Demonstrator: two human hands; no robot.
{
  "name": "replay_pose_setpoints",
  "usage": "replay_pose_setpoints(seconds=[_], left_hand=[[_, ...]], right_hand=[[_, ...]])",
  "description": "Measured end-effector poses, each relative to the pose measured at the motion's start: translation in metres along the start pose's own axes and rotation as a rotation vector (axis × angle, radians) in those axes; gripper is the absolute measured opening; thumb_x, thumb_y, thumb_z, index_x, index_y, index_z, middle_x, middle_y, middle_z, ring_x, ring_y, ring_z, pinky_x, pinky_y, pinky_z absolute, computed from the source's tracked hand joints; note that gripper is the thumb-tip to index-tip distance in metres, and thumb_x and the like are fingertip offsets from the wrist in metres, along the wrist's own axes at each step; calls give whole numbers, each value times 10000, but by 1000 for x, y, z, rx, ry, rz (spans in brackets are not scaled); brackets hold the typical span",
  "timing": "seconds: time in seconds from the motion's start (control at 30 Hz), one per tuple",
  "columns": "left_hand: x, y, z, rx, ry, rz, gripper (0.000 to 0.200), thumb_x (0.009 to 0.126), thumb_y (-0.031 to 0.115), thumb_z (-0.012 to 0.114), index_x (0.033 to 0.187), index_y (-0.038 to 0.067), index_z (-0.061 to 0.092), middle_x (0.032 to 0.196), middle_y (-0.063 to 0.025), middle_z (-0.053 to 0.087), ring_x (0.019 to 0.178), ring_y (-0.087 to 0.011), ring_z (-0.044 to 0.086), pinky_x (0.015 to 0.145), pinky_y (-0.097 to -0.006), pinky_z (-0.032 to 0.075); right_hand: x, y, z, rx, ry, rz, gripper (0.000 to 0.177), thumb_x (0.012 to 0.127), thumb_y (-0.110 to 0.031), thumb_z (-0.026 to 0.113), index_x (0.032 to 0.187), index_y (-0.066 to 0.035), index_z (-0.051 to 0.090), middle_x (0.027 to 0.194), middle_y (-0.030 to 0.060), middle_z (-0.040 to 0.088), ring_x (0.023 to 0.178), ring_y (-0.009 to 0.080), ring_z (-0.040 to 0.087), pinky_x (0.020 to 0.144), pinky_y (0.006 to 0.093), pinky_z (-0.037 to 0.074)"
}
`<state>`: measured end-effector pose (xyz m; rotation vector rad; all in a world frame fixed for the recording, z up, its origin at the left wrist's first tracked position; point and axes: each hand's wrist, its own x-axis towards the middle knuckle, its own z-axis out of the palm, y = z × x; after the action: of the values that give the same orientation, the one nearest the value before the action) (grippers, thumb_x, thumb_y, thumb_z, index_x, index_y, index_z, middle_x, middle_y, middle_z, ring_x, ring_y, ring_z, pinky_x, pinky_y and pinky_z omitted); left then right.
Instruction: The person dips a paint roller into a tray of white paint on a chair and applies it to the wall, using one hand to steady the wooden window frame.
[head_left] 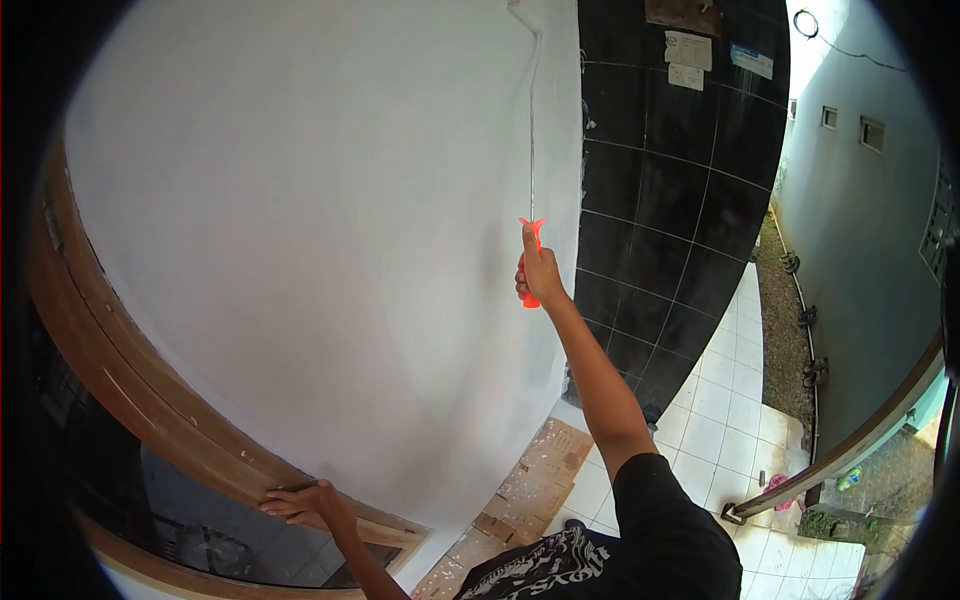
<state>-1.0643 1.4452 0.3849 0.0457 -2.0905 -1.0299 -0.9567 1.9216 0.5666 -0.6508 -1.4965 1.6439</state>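
My right hand is wrapped round the orange handle of a paint roller. The roller's long thin metal rod runs up along the white wall, close to its right edge. At the top of the view the small roller head is against or very near the wall, partly cut off. Low on the left, my left hand rests with its fingers stretched out on the wooden window frame.
Black tiles with papers stuck on them border the wall on the right. Paint-spotted cardboard lies along the wall's foot on the white floor tiles. A grey outer wall and a curved rail stand further right.
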Motion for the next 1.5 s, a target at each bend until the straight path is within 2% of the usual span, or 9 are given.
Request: replay_pose_setpoints(seconds=[0.17, 0.47, 0.57, 0.77, 0.93, 1.07, 1.17, 1.33, 1.5], left_hand=[[0, -7, -2, 6, -42, 12, 1198, 783, 905, 205, 1510, 47, -208, 1526, -232, -351, 1407, -362, -359, 1055, -637, -226], [-2, -16, 4, 23, 21, 75, 1154, 829, 858, 249, 1518, 41, -184, 1538, -239, -326, 1425, -376, -321, 1058, -653, -205], [0, -16, 11, 54, 35, 15, 1141, 834, 855, 232, 1524, 37, -164, 1551, -240, -299, 1435, -373, -302, 1062, -658, -195], [2, -39, 24, 203, 189, 75, 1147, 802, 889, 150, 1543, 54, -109, 1586, -213, -231, 1467, -359, -233, 1077, -653, -177], [1, -27, 13, 58, 121, 24, 1159, 761, 915, 64, 1551, 84, -102, 1598, -166, -230, 1475, -332, -221, 1099, -612, -187], [2, -14, 8, 58, 127, -25, 1141, 764, 909, 65, 1560, 102, -65, 1603, -134, -231, 1480, -304, -212, 1126, -604, -146], [5, -8, 7, 101, 151, -59, 1102, 789, 887, 59, 1561, 111, -66, 1609, -129, -214, 1491, -299, -172, 1142, -596, -116], [-5, 28, -10, 48, 109, -106, 999, 835, 851, 70, 1567, 188, -79, 1622, -122, -174, 1496, -313, -142, 1133, -588, -146], [-5, 75, -25, -59, -61, -183, 1163, 722, 938, 106, 1537, 153, -164, 1536, -199, -353, 1437, -393, -282, 1067, -714, -120]], right_hand=[[21, 17, -19, 4, -4, 25, 692, 904, -733, 429, 606, -115, 344, 482, 4, 354, 360, 119, 380, 339, 294, 349], [-145, 301, -43, -46, -138, 207, 609, 978, -584, 453, 622, -92, 417, 462, 26, 426, 376, 144, 470, 371, 303, 400], [-176, 336, -56, -92, -126, 235, 602, 983, -572, 454, 626, -88, 432, 467, 22, 439, 381, 144, 479, 378, 307, 405], [-96, 294, -79, -210, -96, 146, 607, 962, -586, 486, 652, -65, 487, 496, 34, 490, 394, 140, 517, 381, 303, 434], [16, 132, -77, -146, -75, 85, 624, 950, -657, 427, 690, -90, 443, 487, 14, 417, 371, 124, 462, 353, 290, 414], [93, 8, -85, -131, -69, -272, 419, 1050, -470, 267, 1032, -73, 400, 539, 15, 394, 401, 102, 403, 377, 294, 367], [126, -62, -97, -172, -100, -362, 464, 1046, -501, 293, 973, -67, 441, 576, 20, 392, 420, 98, 409, 382, 290, 377], [128, -26, -112, -89, -214, -289, 506, 1022, -565, 310, 1008, -83, 465, 577, 6, 417, 420, 91, 436, 382, 269, 394], [41, 147, -146, -212, -288, -194, 434, 1048, -473, 317, 1018, -55, 432, 563, 40, 486, 455, 145, 522, 443, 316, 439]])
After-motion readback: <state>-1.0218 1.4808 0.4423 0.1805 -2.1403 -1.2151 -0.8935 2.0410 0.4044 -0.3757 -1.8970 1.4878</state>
